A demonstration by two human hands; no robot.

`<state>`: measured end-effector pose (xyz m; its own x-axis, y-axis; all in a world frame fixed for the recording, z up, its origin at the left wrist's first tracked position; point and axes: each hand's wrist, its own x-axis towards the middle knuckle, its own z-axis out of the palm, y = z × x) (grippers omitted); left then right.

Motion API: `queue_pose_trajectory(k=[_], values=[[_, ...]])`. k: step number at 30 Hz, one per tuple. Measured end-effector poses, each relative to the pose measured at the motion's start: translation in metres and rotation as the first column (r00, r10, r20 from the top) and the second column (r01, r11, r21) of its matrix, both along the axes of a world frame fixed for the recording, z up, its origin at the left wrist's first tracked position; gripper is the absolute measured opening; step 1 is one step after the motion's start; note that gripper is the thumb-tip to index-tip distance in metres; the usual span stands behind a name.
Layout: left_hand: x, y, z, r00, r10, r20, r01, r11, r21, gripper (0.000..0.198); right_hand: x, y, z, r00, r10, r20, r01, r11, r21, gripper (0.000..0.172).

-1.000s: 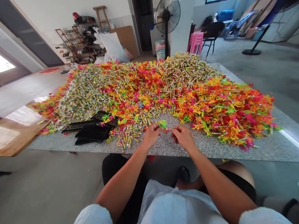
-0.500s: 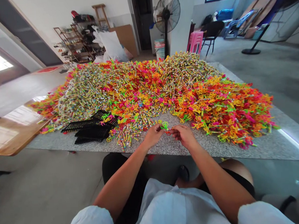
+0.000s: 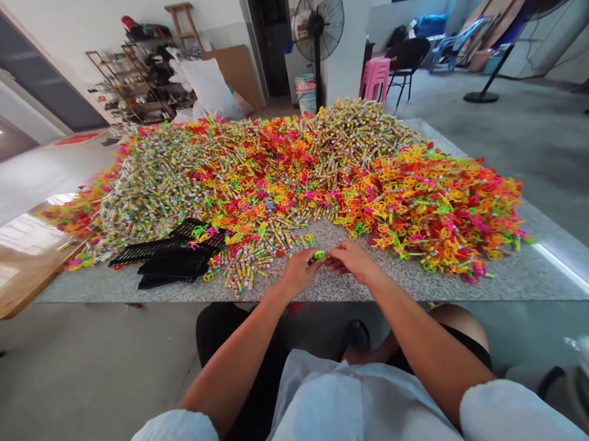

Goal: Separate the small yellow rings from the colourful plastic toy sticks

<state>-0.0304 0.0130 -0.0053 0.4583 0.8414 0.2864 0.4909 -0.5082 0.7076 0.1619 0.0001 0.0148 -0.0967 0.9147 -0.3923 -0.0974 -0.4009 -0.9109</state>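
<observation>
My left hand (image 3: 297, 270) and my right hand (image 3: 348, 260) meet fingertip to fingertip just above the near edge of a grey granite table (image 3: 406, 284). Both pinch one small green plastic piece (image 3: 319, 255) held between them. Right behind the hands lies a huge heap of small plastic parts (image 3: 282, 175): striped tubes on the left and back, and orange, yellow, pink and green ring-shaped pieces (image 3: 437, 213) on the right. Loose striped tubes (image 3: 250, 265) are scattered just left of my left hand.
A stack of black slotted trays (image 3: 171, 256) lies on the table at the left. A wooden tabletop (image 3: 15, 274) adjoins the left end. Behind stand a pedestal fan (image 3: 317, 28), a cluttered metal rack (image 3: 133, 77), a pink stool (image 3: 374, 78) and chairs.
The hands have drawn closer together and sunk towards the table edge. The green piece, earlier held up with its ring showing, now sits mostly hidden between the fingertips. The camera has shifted slightly.
</observation>
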Motion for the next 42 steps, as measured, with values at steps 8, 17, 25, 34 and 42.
queue_pose_trajectory(k=[8,17,25,34,42], values=[[-0.001,-0.009,-0.005,0.993,-0.084,0.089,0.067,0.981,0.183,0.026,0.012,-0.001,0.006,0.993,0.113,-0.021,-0.111,0.991,0.08,0.008],[-0.001,0.01,-0.003,0.998,-0.055,-0.001,0.054,0.984,0.169,0.035,0.029,0.003,0.028,0.974,0.077,0.215,-0.107,0.985,0.135,0.009],[-0.104,0.09,0.01,0.832,0.544,-0.106,-0.501,0.82,0.279,0.032,0.133,0.075,0.093,0.619,-0.691,0.372,0.352,0.669,0.655,0.046],[-0.15,0.128,0.001,0.797,0.563,-0.218,-0.52,0.824,0.226,0.014,-0.014,0.094,0.004,0.809,-0.143,0.571,-0.153,0.886,0.438,0.013],[-0.148,0.115,0.029,0.739,0.652,0.168,-0.653,0.755,-0.056,0.034,-0.13,0.107,-0.027,0.464,-0.032,0.885,-0.437,0.861,0.26,0.031]])
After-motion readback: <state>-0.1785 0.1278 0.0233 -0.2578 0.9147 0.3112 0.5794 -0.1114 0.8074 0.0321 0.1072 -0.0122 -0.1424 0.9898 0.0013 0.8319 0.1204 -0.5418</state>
